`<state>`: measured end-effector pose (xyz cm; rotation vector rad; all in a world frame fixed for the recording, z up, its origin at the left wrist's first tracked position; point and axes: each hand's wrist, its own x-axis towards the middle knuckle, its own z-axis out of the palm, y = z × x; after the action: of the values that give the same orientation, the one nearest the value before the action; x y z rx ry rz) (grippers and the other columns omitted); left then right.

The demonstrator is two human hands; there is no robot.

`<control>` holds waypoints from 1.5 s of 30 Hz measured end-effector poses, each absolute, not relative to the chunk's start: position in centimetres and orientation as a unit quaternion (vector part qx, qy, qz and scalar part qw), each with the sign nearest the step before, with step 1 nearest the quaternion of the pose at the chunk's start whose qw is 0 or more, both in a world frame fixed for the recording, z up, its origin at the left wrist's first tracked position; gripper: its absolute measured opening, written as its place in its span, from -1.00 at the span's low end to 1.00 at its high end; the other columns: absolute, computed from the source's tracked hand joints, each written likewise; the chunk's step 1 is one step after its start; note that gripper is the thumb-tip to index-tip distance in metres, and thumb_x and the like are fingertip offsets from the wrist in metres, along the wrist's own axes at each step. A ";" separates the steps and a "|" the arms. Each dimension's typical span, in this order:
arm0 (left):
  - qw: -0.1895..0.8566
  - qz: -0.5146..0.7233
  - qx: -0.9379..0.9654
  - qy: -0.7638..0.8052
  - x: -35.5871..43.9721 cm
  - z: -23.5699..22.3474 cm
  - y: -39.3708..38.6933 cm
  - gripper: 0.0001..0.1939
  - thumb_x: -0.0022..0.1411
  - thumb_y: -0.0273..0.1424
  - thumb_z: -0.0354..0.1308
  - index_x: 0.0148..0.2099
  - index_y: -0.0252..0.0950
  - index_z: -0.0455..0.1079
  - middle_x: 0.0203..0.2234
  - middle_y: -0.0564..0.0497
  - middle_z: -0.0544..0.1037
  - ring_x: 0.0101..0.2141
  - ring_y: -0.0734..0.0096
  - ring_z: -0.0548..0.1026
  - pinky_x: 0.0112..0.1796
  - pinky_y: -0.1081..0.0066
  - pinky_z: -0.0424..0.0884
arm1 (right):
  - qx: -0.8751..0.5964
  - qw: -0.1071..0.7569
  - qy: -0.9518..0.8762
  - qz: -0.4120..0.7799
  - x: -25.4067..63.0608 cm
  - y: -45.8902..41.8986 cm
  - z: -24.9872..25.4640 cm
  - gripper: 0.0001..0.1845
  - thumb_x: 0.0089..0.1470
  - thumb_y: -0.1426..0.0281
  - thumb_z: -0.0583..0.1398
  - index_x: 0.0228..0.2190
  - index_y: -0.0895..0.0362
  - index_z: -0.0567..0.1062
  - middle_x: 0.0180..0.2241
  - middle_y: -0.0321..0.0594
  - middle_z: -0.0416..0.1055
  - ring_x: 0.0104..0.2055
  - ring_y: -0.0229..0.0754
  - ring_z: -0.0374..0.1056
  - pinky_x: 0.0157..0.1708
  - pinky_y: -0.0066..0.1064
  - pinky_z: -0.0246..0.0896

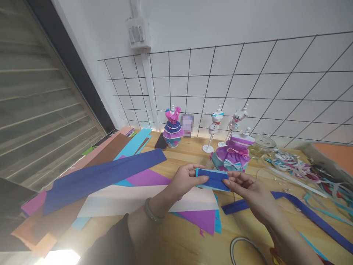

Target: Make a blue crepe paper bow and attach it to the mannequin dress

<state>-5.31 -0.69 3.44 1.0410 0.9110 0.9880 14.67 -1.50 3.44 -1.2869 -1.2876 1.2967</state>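
Between my two hands stretches a small rectangle of dark blue crepe paper (213, 179), with light blue edging showing along its top and bottom. My left hand (186, 179) pinches its left end, thumb lying on the front face. At the right end, my right hand (245, 186) grips it between thumb and fingers. Below and to the right, a long dark blue paper strip (309, 213) curves over the wooden table (176, 244). Just behind the held piece stands a small dress form in a purple tiered dress (238, 149).
Sheets of coloured paper (110, 173) overlap on the left. Farther back are a dressed pink and blue dress form (173, 127), a phone (161, 141) and bare white dress forms (214, 127). Ribbon scraps (292, 165) are heaped at right. A tape roll (234, 241) lies in front.
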 end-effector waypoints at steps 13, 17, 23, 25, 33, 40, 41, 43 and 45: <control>0.691 0.421 0.442 0.387 -5.5 3.2 -0.4 -0.53 -0.21 -0.16 0.34 -0.34 -0.45 0.41 -0.43 -0.09 0.48 -0.41 0.39 0.47 -0.43 0.41 0.45 | -0.548 0.422 -0.550 0.468 14.4 -1.7 3.6 -0.60 -0.27 0.05 0.30 -0.49 0.11 0.46 -0.54 -0.25 0.40 -0.48 -0.21 0.28 -0.47 -0.41 0.21; 0.682 0.424 0.450 0.390 -5.7 3.2 -0.3 -0.55 -0.17 -0.18 0.33 -0.31 -0.45 0.42 -0.43 -0.08 0.48 -0.43 0.42 0.46 -0.43 0.42 0.45 | -0.545 0.417 -0.538 0.490 14.4 -1.7 3.6 -0.63 -0.23 0.07 0.30 -0.50 0.11 0.44 -0.57 -0.28 0.37 -0.52 -0.25 0.26 -0.50 -0.43 0.18; 0.664 0.427 0.473 0.390 -6.0 3.3 -0.2 -0.57 -0.11 -0.16 0.28 -0.31 -0.44 0.42 -0.47 -0.09 0.48 -0.46 0.42 0.47 -0.48 0.47 0.42 | -0.525 0.424 -0.524 0.520 14.4 -1.6 3.3 -0.61 -0.28 0.11 0.33 -0.45 0.12 0.44 -0.57 -0.28 0.39 -0.53 -0.25 0.28 -0.50 -0.41 0.24; 0.658 0.429 0.474 0.398 -6.0 3.4 -0.1 -0.58 -0.11 -0.16 0.29 -0.32 -0.44 0.42 -0.46 -0.09 0.49 -0.47 0.42 0.47 -0.50 0.48 0.41 | -0.521 0.422 -0.521 0.528 14.3 -1.6 3.2 -0.59 -0.28 0.11 0.34 -0.42 0.12 0.45 -0.54 -0.26 0.41 -0.51 -0.24 0.31 -0.46 -0.39 0.28; 0.632 0.434 0.484 0.422 -6.4 3.6 0.1 -0.63 -0.09 -0.19 0.28 -0.35 -0.40 0.37 -0.52 -0.02 0.47 -0.55 0.49 0.46 -0.53 0.51 0.37 | -0.514 0.412 -0.497 0.565 13.6 -1.9 3.0 -0.69 -0.27 0.15 0.34 -0.54 0.11 0.48 -0.61 -0.35 0.35 -0.55 -0.31 0.28 -0.46 -0.44 0.28; 0.628 0.458 0.475 0.413 -6.5 3.2 0.4 -0.67 0.01 -0.22 0.22 -0.29 -0.40 0.39 -0.46 -0.03 0.47 -0.46 0.49 0.44 -0.47 0.51 0.36 | -0.494 0.421 -0.426 0.630 12.7 -1.9 2.6 -0.72 -0.29 0.22 0.37 -0.57 0.11 0.45 -0.61 -0.36 0.34 -0.58 -0.36 0.25 -0.46 -0.48 0.29; 0.626 0.463 0.472 0.413 -6.5 3.2 0.4 -0.67 0.01 -0.22 0.22 -0.28 -0.40 0.39 -0.45 -0.03 0.46 -0.44 0.48 0.44 -0.47 0.52 0.35 | -0.489 0.423 -0.415 0.640 12.6 -1.9 2.6 -0.73 -0.29 0.23 0.37 -0.57 0.11 0.45 -0.60 -0.36 0.35 -0.59 -0.36 0.25 -0.46 -0.48 0.29; 0.631 0.475 0.459 0.407 -6.4 3.3 0.3 -0.65 0.00 -0.22 0.23 -0.25 -0.39 0.40 -0.42 -0.04 0.46 -0.42 0.48 0.42 -0.47 0.52 0.35 | -0.481 0.432 -0.393 0.654 12.5 -1.9 2.5 -0.74 -0.29 0.27 0.38 -0.56 0.12 0.46 -0.61 -0.37 0.34 -0.59 -0.38 0.25 -0.44 -0.49 0.30; 0.657 0.484 0.433 0.383 -6.2 3.4 0.2 -0.64 -0.02 -0.23 0.25 -0.22 -0.39 0.41 -0.38 -0.05 0.47 -0.40 0.47 0.42 -0.41 0.48 0.37 | -0.478 0.444 -0.374 0.659 12.4 -1.9 2.4 -0.75 -0.30 0.29 0.39 -0.56 0.12 0.46 -0.64 -0.38 0.33 -0.60 -0.38 0.26 -0.44 -0.49 0.31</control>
<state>-6.16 0.16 3.44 0.9802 0.8680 1.0965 12.42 -1.92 2.43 -1.1847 -0.9281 1.6337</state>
